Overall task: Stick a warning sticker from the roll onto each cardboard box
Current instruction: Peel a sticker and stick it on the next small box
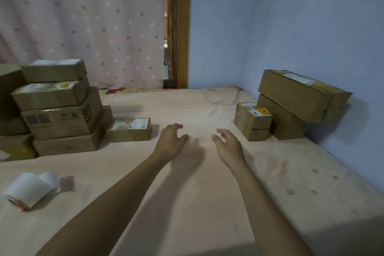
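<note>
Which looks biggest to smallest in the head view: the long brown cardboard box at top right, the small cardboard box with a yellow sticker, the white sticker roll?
1. Long brown cardboard box: clearly largest.
2-3. Small cardboard box with a yellow sticker and white sticker roll: alike; the roll is nearer the camera, so unranked.

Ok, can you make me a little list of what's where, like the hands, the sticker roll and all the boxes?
left hand: open, holding nothing, over the peach bedsheet
right hand: open, holding nothing, beside the left hand
roll: white paper sticker roll lying on the bedsheet, far left, untouched
left side: stack of brown cardboard boxes, small flat cardboard box beside it
right side: small square cardboard box bearing a yellow-and-red sticker, next to two long cardboard boxes stacked by the blue wall
</note>
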`<state>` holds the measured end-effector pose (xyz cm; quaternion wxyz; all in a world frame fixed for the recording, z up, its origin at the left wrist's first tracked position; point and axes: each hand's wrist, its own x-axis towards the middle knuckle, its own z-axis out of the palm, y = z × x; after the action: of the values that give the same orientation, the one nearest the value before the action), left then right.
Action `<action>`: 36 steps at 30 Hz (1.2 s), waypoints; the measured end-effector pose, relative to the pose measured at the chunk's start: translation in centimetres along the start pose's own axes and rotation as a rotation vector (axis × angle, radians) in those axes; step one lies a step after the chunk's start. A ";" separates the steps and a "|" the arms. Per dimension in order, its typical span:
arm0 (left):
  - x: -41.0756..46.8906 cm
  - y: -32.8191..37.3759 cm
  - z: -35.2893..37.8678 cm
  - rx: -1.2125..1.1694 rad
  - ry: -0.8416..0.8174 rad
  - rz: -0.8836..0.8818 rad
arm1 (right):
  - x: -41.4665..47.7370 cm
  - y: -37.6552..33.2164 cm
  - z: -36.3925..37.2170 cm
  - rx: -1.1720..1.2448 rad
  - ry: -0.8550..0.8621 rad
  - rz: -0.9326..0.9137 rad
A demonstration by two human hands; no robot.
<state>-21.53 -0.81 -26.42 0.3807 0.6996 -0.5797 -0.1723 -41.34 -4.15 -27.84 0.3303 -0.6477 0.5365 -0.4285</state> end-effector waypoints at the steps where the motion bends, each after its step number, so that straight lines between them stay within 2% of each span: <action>1: -0.1 -1.5 -1.6 0.008 0.035 -0.037 | -0.3 -0.7 1.5 -0.004 -0.044 -0.010; 5: -0.7 -7.5 -7.5 0.071 0.145 -0.186 | -1.7 -3.9 7.7 0.017 -0.214 -0.025; 8: -1.6 -10.7 -10.8 0.054 0.207 -0.231 | -2.6 -5.8 12.1 0.067 -0.322 -0.006; 13: -2.1 -13.4 -14.3 -0.039 0.248 -0.281 | -2.5 -7.8 18.1 0.125 -0.374 0.033; 19: -0.7 -14.1 -13.8 -0.008 0.185 -0.281 | -1.3 -8.5 21.8 0.159 -0.281 0.065; 23: -0.1 -14.2 -12.7 -0.082 0.135 -0.308 | -0.3 -8.1 22.8 0.125 -0.211 0.103; 29: 0.4 -14.6 -12.1 -0.258 0.223 -0.283 | 0.5 -7.3 23.0 0.209 -0.230 0.103; 33: -0.2 -14.4 -11.6 -0.292 0.293 -0.304 | -0.5 -7.0 21.6 0.277 -0.143 0.111; 36: -1.1 -13.7 -11.2 -0.300 0.321 -0.288 | -1.3 -7.2 20.4 0.355 -0.123 0.182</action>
<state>-4.83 4.51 -29.40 0.5389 0.7291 -0.3740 -0.1956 -19.93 -2.01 -30.17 0.5087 -0.5531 0.4878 -0.4443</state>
